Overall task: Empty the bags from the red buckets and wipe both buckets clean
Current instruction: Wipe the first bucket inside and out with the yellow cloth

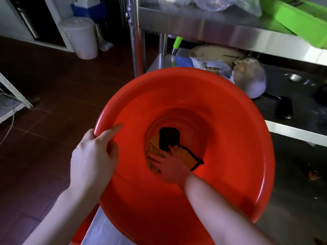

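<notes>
My left hand (93,156) grips the left rim of the big round red plastic bucket (230,138), tipped toward me over the steel table edge (99,232). My right hand (169,165), fingers spread flat, presses the yellow black-trimmed cloth (187,156) onto the bucket's bottom. Hold the rim steady, wipe in circles from the bottom up the walls. The black square patch (169,138) is probably the cloth's corner. No readable writing.
</notes>
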Tool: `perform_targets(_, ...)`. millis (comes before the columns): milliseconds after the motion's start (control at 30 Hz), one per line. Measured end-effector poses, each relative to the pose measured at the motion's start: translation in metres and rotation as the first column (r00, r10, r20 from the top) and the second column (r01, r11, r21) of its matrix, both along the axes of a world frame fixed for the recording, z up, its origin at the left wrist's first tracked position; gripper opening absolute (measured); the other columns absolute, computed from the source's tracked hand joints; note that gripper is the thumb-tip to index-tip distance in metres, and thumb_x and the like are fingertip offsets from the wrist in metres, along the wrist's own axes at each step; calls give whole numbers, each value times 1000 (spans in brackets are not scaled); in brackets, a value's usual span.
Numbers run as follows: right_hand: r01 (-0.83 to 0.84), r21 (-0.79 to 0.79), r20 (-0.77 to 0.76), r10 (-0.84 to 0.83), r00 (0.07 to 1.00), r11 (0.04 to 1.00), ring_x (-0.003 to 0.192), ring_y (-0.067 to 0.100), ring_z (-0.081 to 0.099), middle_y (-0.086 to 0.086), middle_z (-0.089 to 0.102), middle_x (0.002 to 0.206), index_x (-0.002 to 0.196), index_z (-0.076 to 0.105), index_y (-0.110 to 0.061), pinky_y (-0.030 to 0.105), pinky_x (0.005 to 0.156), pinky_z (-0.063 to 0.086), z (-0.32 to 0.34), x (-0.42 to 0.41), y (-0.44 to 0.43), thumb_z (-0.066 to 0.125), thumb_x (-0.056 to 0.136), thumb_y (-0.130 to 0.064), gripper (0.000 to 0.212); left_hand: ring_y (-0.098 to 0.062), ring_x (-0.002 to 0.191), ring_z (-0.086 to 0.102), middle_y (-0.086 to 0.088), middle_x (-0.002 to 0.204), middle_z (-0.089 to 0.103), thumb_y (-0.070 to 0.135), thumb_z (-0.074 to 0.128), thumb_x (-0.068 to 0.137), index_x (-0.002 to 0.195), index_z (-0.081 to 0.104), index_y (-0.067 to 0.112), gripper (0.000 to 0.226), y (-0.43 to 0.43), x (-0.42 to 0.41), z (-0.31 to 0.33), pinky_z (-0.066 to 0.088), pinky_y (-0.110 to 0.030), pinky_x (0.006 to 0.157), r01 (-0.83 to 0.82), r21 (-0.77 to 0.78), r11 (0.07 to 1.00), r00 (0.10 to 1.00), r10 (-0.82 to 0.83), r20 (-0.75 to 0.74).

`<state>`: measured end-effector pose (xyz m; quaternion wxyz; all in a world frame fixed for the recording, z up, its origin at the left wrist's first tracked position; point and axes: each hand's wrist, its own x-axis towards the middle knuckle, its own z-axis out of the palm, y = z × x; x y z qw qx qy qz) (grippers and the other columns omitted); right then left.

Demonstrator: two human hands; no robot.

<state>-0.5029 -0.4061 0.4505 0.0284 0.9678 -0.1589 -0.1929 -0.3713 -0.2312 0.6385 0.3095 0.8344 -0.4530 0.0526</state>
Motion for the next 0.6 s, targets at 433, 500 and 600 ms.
perform_targets(433, 513, 8, 351, -483, 802, 858, 142, 31, 29, -8, 8, 163, 154, 10, -36, 56, 116, 12, 25, 29, -50, 41, 94, -60, 72, -30, 56, 49, -7, 78, 46, 4, 68, 82, 127, 64, 32, 54, 0, -11, 2, 49, -39, 51, 6, 2, 1000, 1000, -6, 21)
perform_targets(500, 706, 99, 408, -676, 614, 701, 136, 33, 38, -4, 11, 163, 155, 12, -33, 53, 113, 22, 24, 12, -57, 42, 92, -60, 74, -29, 56, 49, -7, 77, 45, 5, 67, 84, 128, 63, 34, 53, -2, -11, 1, 48, -38, 50, 13, 15, 1000, 999, -13, 33)
perform_targets(600, 830, 127, 525, -746, 409, 544, 117, 34, 54, 2, 16, 163, 155, 16, -27, 47, 99, 39, 11, -22, -49, 47, 92, -56, 76, -27, 54, 47, -6, 77, 44, 8, 65, 86, 128, 62, 36, 51, -4, -10, 1, 46, -36, 48, 7, 12, 1000, 1000, -7, 28)
